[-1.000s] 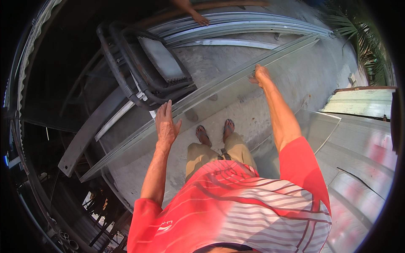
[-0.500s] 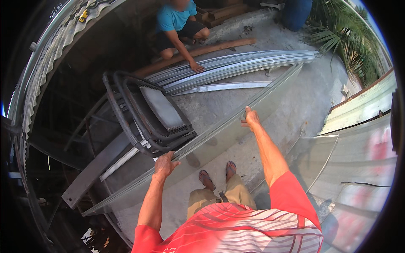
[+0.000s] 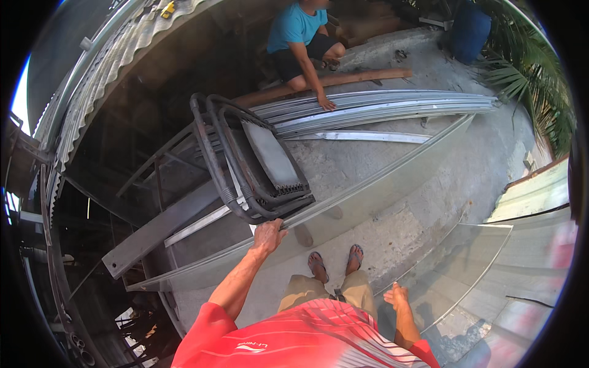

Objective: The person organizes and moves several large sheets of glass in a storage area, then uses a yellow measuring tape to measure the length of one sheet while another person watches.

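Observation:
Several long glass panes (image 3: 392, 183) stand on edge together, running from the lower left to the far right, against a folded chair frame (image 3: 228, 184) of dark tubing. My left hand (image 3: 268, 237) is closed over their top edge, beside the chair. To the right, my right hand (image 3: 396, 295) is lowered near my leg, fingers apart, with nothing seen in it. It is nearest to another glass pane (image 3: 469, 264) at the right; whether it touches that pane I cannot tell.
Beyond the panes, a person (image 3: 300, 37) in a blue shirt squats with one hand on long metal profiles (image 3: 392, 105). A wooden beam (image 3: 362, 78) lies behind these. Corrugated sheets (image 3: 521, 276) stand at the right; a blue barrel (image 3: 470, 34) and palm leaves (image 3: 527, 80) are at the far right.
My right hand has let go of the panes' top edge and come down toward me on the right. My left hand stays on the panes. The whole view has shifted.

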Demonstrator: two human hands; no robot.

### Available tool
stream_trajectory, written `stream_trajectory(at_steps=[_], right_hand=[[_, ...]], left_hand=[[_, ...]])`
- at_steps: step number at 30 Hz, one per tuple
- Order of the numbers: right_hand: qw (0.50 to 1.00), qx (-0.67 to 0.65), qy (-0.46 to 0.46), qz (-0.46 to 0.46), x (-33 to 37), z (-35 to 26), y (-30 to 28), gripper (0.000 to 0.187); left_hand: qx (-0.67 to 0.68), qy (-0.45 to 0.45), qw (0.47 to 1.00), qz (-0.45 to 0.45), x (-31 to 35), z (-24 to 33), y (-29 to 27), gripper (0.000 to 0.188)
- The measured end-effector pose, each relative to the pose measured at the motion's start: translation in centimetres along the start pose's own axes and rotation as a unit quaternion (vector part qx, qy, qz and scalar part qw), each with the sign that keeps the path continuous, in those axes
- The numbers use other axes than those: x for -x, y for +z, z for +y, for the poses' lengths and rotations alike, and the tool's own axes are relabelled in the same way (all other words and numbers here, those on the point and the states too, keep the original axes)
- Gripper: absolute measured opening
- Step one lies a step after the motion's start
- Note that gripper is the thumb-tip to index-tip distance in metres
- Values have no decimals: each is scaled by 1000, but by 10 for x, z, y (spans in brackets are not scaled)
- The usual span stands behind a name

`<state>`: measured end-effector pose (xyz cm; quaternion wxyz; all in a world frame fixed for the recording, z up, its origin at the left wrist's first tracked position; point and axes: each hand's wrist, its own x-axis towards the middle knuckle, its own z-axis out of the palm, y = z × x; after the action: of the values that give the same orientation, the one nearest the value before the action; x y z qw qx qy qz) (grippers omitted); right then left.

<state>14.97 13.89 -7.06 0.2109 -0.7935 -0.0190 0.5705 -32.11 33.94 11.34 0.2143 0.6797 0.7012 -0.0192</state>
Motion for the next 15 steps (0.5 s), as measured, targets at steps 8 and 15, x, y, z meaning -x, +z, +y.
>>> stream_trajectory(at_steps=[8,15], right_hand=[[928,100,-356,-41,85,-112,111,24],[881,3,-469,-63,208,-315,150,40]], left_hand=[[75,5,995,58,13,-33,17,36],[112,-11,991,78,10,-18,24,32]])
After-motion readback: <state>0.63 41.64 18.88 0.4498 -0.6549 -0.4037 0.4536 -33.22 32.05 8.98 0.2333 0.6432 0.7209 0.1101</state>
